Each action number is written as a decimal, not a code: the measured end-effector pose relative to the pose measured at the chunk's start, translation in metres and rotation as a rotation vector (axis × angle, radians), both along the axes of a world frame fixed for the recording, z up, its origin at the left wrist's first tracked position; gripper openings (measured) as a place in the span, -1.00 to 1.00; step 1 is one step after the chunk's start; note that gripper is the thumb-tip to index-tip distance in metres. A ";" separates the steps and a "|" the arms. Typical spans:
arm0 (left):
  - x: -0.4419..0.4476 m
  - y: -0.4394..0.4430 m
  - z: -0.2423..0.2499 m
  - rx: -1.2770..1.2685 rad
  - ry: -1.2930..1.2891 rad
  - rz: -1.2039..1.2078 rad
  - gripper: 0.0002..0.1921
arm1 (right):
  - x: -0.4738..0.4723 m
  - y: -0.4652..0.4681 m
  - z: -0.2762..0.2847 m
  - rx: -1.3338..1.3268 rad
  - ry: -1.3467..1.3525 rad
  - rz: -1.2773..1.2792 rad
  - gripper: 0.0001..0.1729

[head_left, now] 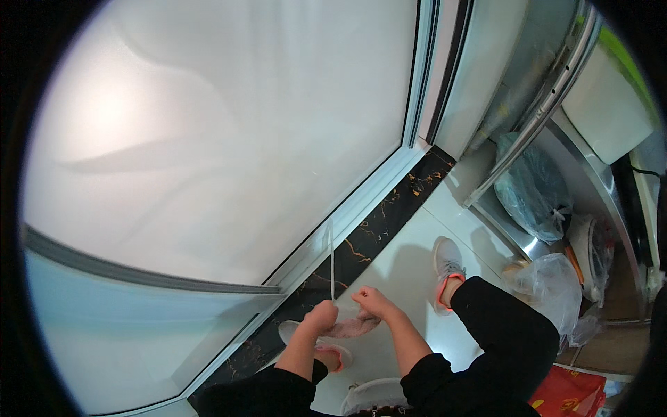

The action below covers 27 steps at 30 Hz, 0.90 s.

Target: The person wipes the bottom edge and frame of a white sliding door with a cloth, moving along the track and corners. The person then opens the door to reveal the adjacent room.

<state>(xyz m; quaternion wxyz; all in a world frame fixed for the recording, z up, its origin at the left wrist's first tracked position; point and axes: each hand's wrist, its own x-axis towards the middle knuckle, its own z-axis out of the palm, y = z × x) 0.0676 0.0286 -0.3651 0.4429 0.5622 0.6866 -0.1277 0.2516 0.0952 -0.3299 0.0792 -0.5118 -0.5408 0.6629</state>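
A twisted pink cloth [350, 328] stretches between my two hands, low in the view. Closed around its left end is my left hand [323, 315]; my right hand [369, 301] grips the other end. Water seems to run from the cloth below, though the drops are not clear. A thin pale strip [332, 260] rises from beside my left hand toward the white sliding-door track [359, 200]; whether the hand holds it I cannot tell. Behind the hands lies a dark marble threshold [383, 219] with gold veins.
Frosted door panels [234, 130] fill the left. A white bucket [375, 393] stands below my hands, near my legs. At right is a metal rack [542, 112] with bagged items [534, 187] and a shoe [586, 255]. A red bag [570, 391] lies lower right.
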 end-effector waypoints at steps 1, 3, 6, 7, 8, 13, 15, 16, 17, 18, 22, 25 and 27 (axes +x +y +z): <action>-0.011 -0.019 -0.018 0.023 -0.016 0.015 -0.76 | -0.008 -0.004 0.007 -0.027 0.041 -0.025 -0.59; -0.016 -0.042 -0.032 0.075 -0.060 0.056 -0.84 | -0.022 -0.013 0.020 -0.097 0.093 -0.092 -0.55; -0.005 -0.049 -0.008 0.105 -0.092 0.029 -0.85 | -0.035 -0.020 0.025 -0.174 0.115 -0.097 -0.49; -0.002 -0.052 -0.003 0.073 -0.115 0.081 -0.83 | -0.041 -0.023 0.025 -0.196 0.115 -0.072 -0.46; 0.002 -0.056 0.002 0.040 -0.138 0.135 -0.80 | -0.046 -0.027 0.026 -0.268 0.143 -0.065 -0.41; 0.010 -0.081 0.029 -0.091 -0.360 0.426 -0.64 | -0.063 -0.046 0.026 -0.071 0.000 0.167 -0.45; 0.016 -0.078 0.057 -0.127 -0.237 0.284 -0.63 | -0.064 -0.057 0.021 0.007 -0.063 0.203 -0.49; 0.023 -0.073 0.086 -0.140 -0.176 0.211 -0.63 | -0.064 -0.061 0.021 0.007 -0.091 0.201 -0.51; 0.028 -0.072 0.109 -0.172 -0.245 0.326 -0.63 | -0.064 -0.062 0.023 0.009 -0.121 0.196 -0.52; 0.031 -0.073 0.130 -0.206 -0.311 0.444 -0.64 | -0.066 -0.064 0.026 0.051 -0.154 0.234 -0.57; 0.029 -0.081 0.116 -0.133 -0.334 0.353 -0.67 | -0.073 -0.067 0.034 0.235 -0.294 0.359 -0.74; 0.031 -0.086 0.100 0.033 -0.468 0.357 -0.71 | -0.071 -0.066 0.044 0.314 -0.395 0.321 -0.74; 0.038 -0.079 0.106 0.003 -0.528 0.407 -0.67 | -0.058 -0.058 0.044 0.309 -0.401 0.356 -0.74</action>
